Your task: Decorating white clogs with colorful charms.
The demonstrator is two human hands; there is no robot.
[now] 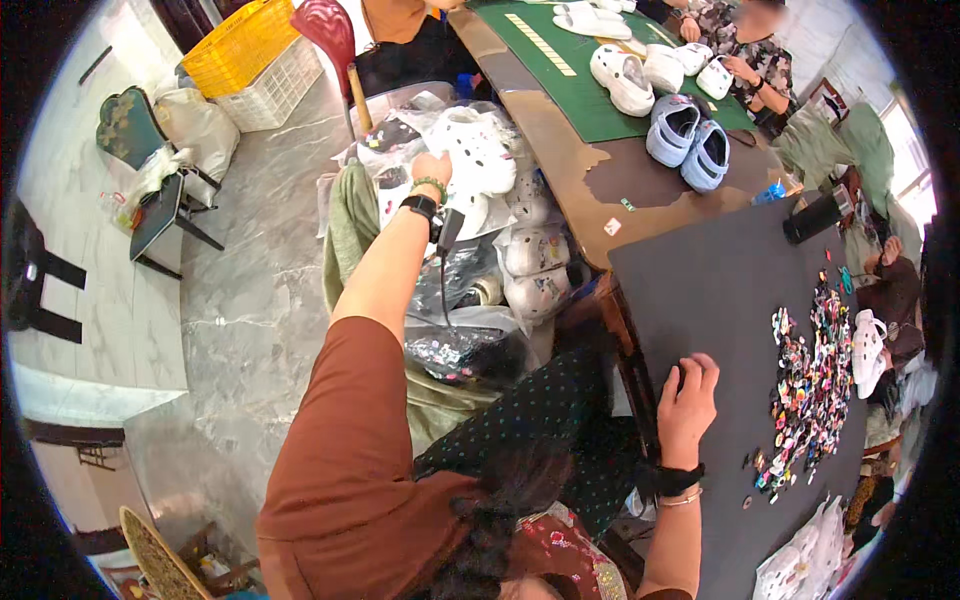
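My left hand point(432, 170), wearing a watch and a green bead bracelet, reaches out to a heap of bagged shoes. Its fingers are closed at the edge of a white clog point(470, 145) with holes, on top of the heap. Bags with more clogs point(535, 265) lie below it. My right hand point(688, 400) rests on the dark grey tabletop point(690, 290) near its edge, fingers loosely bent and apart, holding nothing. Right of it spreads a pile of small colourful shoe charms point(810, 380); another white clog point(869, 353) lies beyond them.
A brown table with a green mat point(540, 75) holds white clogs and a blue pair point(688, 145). Co-workers sit around the tables. A black cylinder point(815, 215) lies at the grey top's far corner. On the left stand a chair point(160, 215) and a yellow crate point(240, 45).
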